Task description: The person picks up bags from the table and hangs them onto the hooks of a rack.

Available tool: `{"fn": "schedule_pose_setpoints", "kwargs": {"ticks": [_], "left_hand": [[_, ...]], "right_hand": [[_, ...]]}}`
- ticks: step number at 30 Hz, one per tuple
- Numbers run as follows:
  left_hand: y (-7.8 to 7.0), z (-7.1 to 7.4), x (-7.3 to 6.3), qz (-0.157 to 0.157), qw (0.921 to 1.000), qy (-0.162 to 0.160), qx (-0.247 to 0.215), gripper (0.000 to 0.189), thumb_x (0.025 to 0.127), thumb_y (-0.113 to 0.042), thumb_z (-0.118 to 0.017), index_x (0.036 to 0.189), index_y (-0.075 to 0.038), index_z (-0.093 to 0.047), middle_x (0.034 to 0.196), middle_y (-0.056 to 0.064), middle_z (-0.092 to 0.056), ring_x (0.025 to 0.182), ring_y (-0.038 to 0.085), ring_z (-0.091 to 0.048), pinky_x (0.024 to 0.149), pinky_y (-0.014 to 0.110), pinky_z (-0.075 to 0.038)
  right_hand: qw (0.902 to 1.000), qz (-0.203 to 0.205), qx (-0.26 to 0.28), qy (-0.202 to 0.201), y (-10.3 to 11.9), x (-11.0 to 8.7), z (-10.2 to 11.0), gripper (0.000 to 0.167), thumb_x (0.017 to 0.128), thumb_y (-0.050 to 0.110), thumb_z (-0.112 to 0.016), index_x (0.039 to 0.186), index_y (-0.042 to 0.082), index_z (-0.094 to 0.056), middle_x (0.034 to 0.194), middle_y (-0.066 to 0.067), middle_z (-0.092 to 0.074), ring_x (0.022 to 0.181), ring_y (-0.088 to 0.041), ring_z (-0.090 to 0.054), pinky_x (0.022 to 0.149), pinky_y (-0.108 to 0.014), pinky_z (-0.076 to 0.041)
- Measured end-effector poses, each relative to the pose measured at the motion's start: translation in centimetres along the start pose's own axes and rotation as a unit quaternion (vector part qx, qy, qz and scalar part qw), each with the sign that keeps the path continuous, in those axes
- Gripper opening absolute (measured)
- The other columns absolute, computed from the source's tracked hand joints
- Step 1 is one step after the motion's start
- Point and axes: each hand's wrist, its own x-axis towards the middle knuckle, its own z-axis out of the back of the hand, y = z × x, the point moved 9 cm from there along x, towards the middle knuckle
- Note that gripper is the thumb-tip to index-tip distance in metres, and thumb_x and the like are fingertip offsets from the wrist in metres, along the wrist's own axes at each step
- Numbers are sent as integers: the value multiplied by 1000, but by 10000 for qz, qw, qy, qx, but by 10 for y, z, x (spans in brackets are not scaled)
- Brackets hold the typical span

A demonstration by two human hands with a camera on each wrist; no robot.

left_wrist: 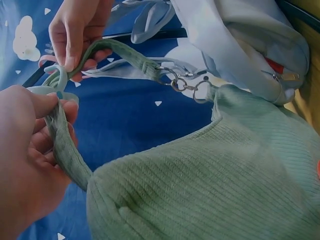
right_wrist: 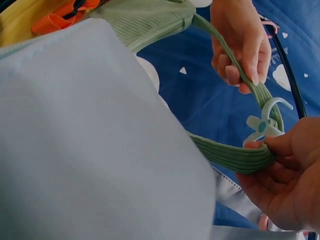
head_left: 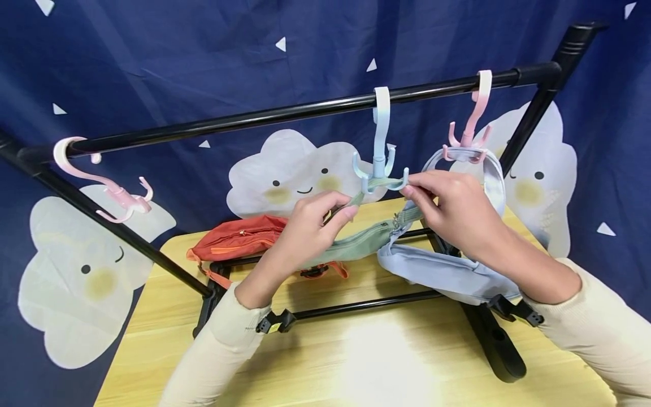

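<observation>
A sage-green ribbed bag [head_left: 356,244] hangs below a light blue multi-prong hook [head_left: 380,133], its strap [left_wrist: 122,52] looped over the prongs. My left hand [head_left: 311,229] pinches the strap on the left side of the hook. On the other side, my right hand [head_left: 460,206] pinches the same strap between thumb and fingers, right by a prong tip. Metal rings [left_wrist: 180,85] join one strap end to the bag. In the right wrist view, the prongs [right_wrist: 262,125] sit inside the strap's bend, between both hands.
A black rack bar [head_left: 229,123] carries the hooks. From a pink hook [head_left: 473,121] at right hangs a pale blue bag [head_left: 442,274], close to my right forearm. Another pink hook [head_left: 124,198] is at left. A red-orange bag [head_left: 239,237] is behind my left forearm, above the wooden table [head_left: 305,362].
</observation>
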Motion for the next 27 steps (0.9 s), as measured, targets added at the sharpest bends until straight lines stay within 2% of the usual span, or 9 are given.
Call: {"fn": "schedule_pose_setpoints", "kwargs": {"ticks": [7, 11, 14, 19, 27], "left_hand": [[-4, -3, -3, 3, 10000, 47, 4, 12, 103, -19, -65, 102, -9, -71, 78, 0, -58, 69, 12, -47, 64, 25, -40], [-9, -1, -4, -55, 10000, 59, 35, 11, 103, -20, -65, 102, -10, -70, 77, -2, -55, 69, 13, -48, 63, 25, -40], [-13, 2, -5, -120, 9999, 50, 60, 11, 103, -21, -66, 102, -11, -70, 77, -2, -56, 70, 11, -49, 64, 25, -41], [-16, 5, -8, -127, 9997, 112, 148, 12, 102, -22, -66, 105, -11, -72, 78, -2, -58, 72, 9, -50, 64, 25, -42], [-14, 12, -14, 116, 9993, 256, 266, 16, 103, -25, -64, 109, -13, -73, 79, -4, -59, 72, 8, -52, 63, 25, -44]], "right_hand": [[10000, -34, -26, 55, 2, -1, 0, 6, 96, 4, -72, 92, 5, -76, 81, -5, -72, 58, -11, -46, 58, -13, -35], [9999, 74, -147, 31, 8, -4, 2, 4, 94, 0, -73, 95, 3, -75, 84, -8, -74, 63, -14, -54, 60, -24, -45], [9996, 163, -243, 26, 13, -6, 3, 7, 92, -2, -74, 98, 2, -75, 85, -9, -74, 69, -16, -58, 62, -32, -49], [9995, 136, -288, 58, 16, -8, 3, 11, 93, -1, -73, 104, 0, -74, 87, -9, -73, 70, -15, -57, 61, -30, -48], [9996, 76, -265, 63, 18, -11, 4, 27, 94, 1, -73, 121, -2, -72, 96, -11, -75, 75, -18, -60, 63, -30, -49]]}}
